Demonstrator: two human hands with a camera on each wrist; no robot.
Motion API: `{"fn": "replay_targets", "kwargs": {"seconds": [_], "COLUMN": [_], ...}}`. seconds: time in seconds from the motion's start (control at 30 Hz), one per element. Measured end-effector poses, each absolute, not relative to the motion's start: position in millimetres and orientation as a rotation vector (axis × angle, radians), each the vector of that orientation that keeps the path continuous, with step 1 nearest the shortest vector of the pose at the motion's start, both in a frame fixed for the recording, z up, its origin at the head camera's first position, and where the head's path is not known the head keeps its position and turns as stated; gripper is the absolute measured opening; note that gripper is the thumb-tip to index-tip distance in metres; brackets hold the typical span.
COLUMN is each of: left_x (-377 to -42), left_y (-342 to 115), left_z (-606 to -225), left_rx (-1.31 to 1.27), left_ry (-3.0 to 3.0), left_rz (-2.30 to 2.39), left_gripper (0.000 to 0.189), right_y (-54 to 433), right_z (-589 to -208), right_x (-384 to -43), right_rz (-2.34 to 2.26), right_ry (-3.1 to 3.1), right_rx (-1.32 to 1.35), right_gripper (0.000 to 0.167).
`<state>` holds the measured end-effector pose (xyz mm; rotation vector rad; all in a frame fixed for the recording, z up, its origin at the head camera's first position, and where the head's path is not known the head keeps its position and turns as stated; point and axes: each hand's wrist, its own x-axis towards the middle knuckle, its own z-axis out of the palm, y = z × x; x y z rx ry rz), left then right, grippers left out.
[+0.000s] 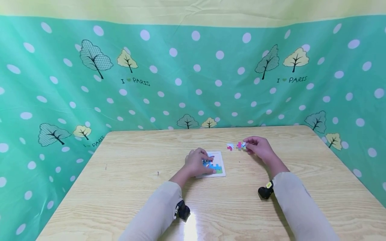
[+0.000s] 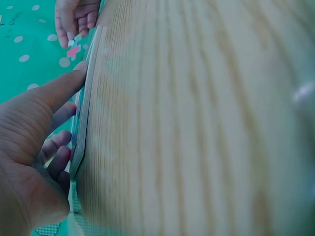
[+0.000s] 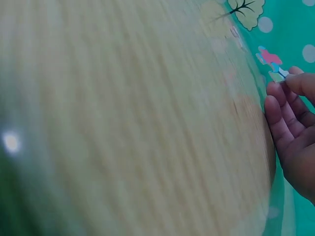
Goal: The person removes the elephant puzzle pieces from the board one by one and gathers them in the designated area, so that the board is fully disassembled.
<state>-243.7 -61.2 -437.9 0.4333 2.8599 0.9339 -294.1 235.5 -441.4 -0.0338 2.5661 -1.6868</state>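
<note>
My left hand [image 1: 196, 163] rests on a small jigsaw puzzle in a white-framed tray [image 1: 223, 170], its thumb and fingers spread over the left part. Blue and green pieces [image 1: 216, 167] show inside the frame, beside bare white; the rest is hidden under the hand. From the left wrist view, the thumb [image 2: 74, 78] lies along the tray's edge. To the right, my right hand [image 1: 260, 146] pinches a colourful puzzle piece [image 3: 279, 73] between thumb and fingertips. A pink-and-blue part [image 3: 269, 56] extends beyond the fingertips. Left of it lies a pink-and-white puzzle piece [image 1: 230, 146].
Everything lies on a light wood-grain table [image 1: 129, 160]. Behind it hangs a green dotted cloth [image 1: 169, 67] with printed trees. Dark wrist cameras [image 1: 182, 211] sit on both sleeves. A tiny dark mark [image 1: 158, 173] shows on the table left of the tray.
</note>
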Motion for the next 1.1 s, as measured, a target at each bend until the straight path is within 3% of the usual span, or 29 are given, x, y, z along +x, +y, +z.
{"fn": "replay_targets", "kwargs": {"seconds": [0.47,1.1], "left_x": [-244,-244], "left_y": [-62,-61], "left_z": [-436,-435], "left_rx": [0.442,0.439], "left_ry": [2.85,2.846], "left_rz": [0.928,0.926], "left_gripper": [0.052,0.052], "right_y": [235,232], "right_z": [-445,-447], "right_x": [-310,-312], "right_rz": [-1.388,-1.37], "right_ry": [2.8,2.834], "right_rx": [-0.115,-0.135], "right_gripper": [0.024,0.024]}}
